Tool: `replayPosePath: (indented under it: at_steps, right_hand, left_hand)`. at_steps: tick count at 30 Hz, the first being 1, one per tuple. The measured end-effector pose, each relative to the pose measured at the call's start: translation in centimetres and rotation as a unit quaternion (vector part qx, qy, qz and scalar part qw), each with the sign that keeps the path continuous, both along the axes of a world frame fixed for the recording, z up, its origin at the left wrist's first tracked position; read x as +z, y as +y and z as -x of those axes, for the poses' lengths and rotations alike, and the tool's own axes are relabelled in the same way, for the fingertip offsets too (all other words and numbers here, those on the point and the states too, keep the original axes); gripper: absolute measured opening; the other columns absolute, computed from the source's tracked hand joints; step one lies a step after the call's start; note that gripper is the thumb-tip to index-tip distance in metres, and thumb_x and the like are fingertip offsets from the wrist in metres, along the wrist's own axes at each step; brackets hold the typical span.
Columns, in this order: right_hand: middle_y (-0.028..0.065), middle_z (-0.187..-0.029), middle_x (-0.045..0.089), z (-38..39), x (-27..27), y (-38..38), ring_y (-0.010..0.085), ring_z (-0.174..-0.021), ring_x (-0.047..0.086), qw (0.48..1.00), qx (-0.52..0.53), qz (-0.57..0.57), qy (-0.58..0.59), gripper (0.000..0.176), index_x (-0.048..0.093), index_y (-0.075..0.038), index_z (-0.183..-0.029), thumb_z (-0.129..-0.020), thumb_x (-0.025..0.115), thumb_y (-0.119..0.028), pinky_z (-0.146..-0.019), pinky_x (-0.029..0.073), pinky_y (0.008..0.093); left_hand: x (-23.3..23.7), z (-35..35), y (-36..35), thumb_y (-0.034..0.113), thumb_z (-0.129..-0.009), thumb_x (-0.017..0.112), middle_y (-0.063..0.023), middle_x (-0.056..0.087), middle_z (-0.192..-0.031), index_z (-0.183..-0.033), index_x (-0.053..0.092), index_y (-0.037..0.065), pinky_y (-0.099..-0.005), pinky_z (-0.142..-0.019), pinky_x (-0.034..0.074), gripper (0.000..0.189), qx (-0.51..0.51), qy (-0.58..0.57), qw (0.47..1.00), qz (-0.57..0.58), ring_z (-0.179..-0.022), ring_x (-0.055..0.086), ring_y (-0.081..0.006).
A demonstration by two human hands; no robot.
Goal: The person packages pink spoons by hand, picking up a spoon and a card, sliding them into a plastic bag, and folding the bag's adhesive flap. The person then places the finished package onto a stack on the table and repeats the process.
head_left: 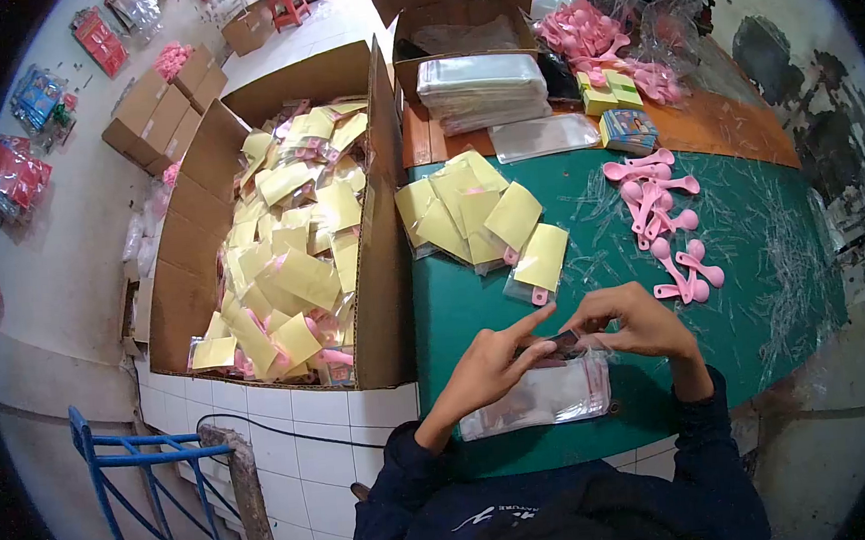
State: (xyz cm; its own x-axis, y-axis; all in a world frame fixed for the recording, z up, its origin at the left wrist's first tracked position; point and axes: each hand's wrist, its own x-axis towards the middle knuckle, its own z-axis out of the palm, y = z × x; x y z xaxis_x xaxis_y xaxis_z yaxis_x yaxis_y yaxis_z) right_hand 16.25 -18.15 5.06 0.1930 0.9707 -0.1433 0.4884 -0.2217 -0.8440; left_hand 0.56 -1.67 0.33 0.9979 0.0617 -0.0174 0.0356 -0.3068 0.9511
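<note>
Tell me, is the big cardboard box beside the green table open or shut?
Open: nothing covers the top of the box, and the yellow packets heaped inside are in plain view.

1 red stool (285,1) – 1 blue metal frame (165,456)

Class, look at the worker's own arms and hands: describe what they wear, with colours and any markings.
The left hand and right hand wear no gloves, and no watch or bracelet shows. The left sleeve and right sleeve are dark navy, without visible markings. They match the top, whose front has a white marking with lettering too small to read surely.
</note>
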Motion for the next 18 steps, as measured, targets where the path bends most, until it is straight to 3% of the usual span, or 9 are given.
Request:
replayPosePath:
  at_steps: [6,11,12,15,18]
  right_hand:
    - [0.009,-0.085,0.064,1.0,-1.8,0.5,0.0193,-0.076,0.063,0.994,0.024,-0.068,-0.077,0.023,0.066,-0.004,-0.095,-0.072,0.068,-0.006,-0.066,0.049,0.0276]
    - [0.0042,-0.076,0.061,-0.4,-2.3,-1.1,0.0124,-0.073,0.06,0.991,-0.116,-0.043,0.05,0.018,0.066,-0.003,-0.088,-0.07,0.071,-0.005,-0.065,0.048,0.0266]
    - [0.0029,-0.075,0.06,-0.7,-2.5,-1.4,0.0109,-0.073,0.059,0.985,-0.149,-0.036,0.082,0.017,0.066,-0.003,-0.086,-0.07,0.072,-0.005,-0.065,0.048,0.0264]
    - [0.0001,-0.073,0.058,-0.2,-2.7,-1.2,0.0077,-0.072,0.055,0.971,-0.166,-0.05,0.165,0.011,0.064,-0.001,-0.077,-0.072,0.072,-0.005,-0.064,0.047,0.0252]
    - [0.0008,-0.071,0.058,0.9,-1.7,-0.8,0.007,-0.068,0.054,0.953,-0.192,-0.009,0.234,0.015,0.059,0.0,-0.072,-0.073,0.073,-0.006,-0.064,0.045,0.0236]
  left_hand:
    - [0.7,0.0,-0.9,0.024,-0.086,0.061,-0.0155,0.067,-0.089,-0.139,0.029,0.01,-0.0353,-0.072,0.05,0.064,0.032,0.016,0.997,-0.062,-0.082,0.065,-0.033]
    - [-0.1,1.4,2.3,0.022,-0.08,0.069,-0.0153,0.068,-0.088,-0.138,0.031,0.01,-0.0314,-0.07,0.05,0.07,-0.025,0.005,0.997,-0.08,-0.079,0.067,-0.0231]
    - [-0.2,1.8,3.3,0.017,-0.077,0.072,-0.0121,0.068,-0.086,-0.137,0.032,0.011,-0.0273,-0.07,0.049,0.072,-0.053,0.025,0.998,-0.035,-0.08,0.065,-0.0141]
    - [-0.5,2.9,3.6,0.013,-0.078,0.071,-0.0095,0.067,-0.087,-0.135,0.035,0.01,-0.0261,-0.07,0.049,0.068,0.014,0.007,0.994,0.11,-0.082,0.062,-0.0115]
    - [0.3,3.3,3.5,0.011,-0.08,0.069,-0.0108,0.066,-0.092,-0.135,0.035,0.008,-0.0266,-0.071,0.049,0.065,0.006,0.069,0.981,0.183,-0.085,0.063,-0.013]
